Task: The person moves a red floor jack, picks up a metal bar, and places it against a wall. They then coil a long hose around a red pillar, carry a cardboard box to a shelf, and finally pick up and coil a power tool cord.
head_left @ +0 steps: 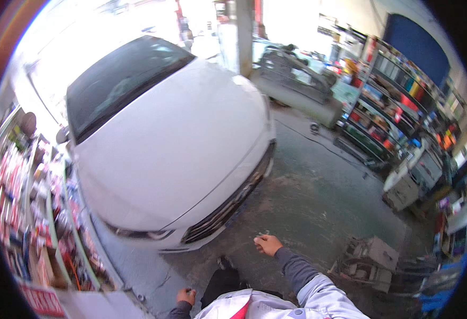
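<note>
A white car (175, 143) stands in front of me with its hood down and its grille (228, 210) towards me. My right hand (269, 245) is held out over the floor, just right of the car's front bumper. Its fingers are closed, and a small thin thing seems to stick out of them, too blurred to name. Low by my left leg is my left hand (186, 296), fingers curled round a small dark spot that I cannot make out. Neither hand touches the car.
Shelves with many small packages (42, 212) line the left side. At the right stand a loaded tool rack (387, 101), a grey cabinet (414, 178) and a dusty machine (369, 258) on the floor. A cable (318, 142) crosses the floor near a bumper (297, 98).
</note>
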`<state>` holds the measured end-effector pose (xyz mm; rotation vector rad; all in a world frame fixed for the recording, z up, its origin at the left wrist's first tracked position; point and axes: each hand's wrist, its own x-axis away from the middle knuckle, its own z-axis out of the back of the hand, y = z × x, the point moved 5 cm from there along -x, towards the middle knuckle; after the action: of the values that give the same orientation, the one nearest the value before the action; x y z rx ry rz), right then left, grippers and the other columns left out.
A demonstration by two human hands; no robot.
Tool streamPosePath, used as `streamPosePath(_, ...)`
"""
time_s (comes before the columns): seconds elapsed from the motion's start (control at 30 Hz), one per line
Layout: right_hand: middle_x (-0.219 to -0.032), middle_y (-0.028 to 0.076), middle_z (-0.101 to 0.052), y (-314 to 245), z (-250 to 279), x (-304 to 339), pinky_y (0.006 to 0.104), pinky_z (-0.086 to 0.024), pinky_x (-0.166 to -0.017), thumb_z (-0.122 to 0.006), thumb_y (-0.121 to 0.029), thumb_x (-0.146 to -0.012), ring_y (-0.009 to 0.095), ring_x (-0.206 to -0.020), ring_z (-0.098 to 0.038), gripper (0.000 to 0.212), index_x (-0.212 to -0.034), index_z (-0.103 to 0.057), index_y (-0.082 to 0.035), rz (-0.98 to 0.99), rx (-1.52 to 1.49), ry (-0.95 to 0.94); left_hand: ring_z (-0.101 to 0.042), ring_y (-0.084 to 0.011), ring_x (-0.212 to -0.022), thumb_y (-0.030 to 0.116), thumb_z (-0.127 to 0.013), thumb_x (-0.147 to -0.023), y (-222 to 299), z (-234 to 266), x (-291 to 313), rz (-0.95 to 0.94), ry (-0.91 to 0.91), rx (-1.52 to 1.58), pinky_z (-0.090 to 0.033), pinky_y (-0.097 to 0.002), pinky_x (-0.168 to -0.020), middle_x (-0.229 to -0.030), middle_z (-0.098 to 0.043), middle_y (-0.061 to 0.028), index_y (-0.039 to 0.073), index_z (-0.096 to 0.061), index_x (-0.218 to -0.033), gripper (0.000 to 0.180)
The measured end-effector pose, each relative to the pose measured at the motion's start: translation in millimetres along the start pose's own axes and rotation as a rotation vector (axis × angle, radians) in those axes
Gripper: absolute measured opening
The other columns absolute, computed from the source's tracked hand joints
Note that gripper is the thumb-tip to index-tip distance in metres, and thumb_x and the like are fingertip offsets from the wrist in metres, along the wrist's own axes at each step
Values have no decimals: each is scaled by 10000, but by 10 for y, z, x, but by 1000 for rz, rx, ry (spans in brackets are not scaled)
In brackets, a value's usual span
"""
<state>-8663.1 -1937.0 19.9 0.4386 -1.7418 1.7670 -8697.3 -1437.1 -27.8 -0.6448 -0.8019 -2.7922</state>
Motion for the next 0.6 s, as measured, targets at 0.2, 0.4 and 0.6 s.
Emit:
streamPosePath(0.2,-974,155,-724,51,1986,-111,382,-539,-786,-663,-462,-900,247,-851,-699,548,-1167,-660,17,105,306,399,-672,-365,-972,355,-717,-825,2272,-294,-2082,-302,-37,-168,-521,-436,-899,-1008,-711,-213,16,-720,-1030,397)
streamPosePath(0.4,-1091,220,-680,1883,3830,769,490,-510,-855,-583,-404,-919,379,-1007,-650,445,-1142,-672,-28,-680,493,583,-675,-381,-957,318,-690,-866,5123,-1003,-2974,-412,-249,-119,-523,-445,-878,-986,-714,-218,-4,-713,-1027,360)
streamPosePath(0.6,-665,158,-614,2227,4301,1492,500,-525,-550,-626,-395,-933,327,-570,-609,352,-901,-675,-49,-1006,-704,974,-674,-375,-986,380,-697,-853,8013,-1722,-2974,-850,-483,-250,-528,-429,-882,-1067,-697,-224,11,-707,-1093,440)
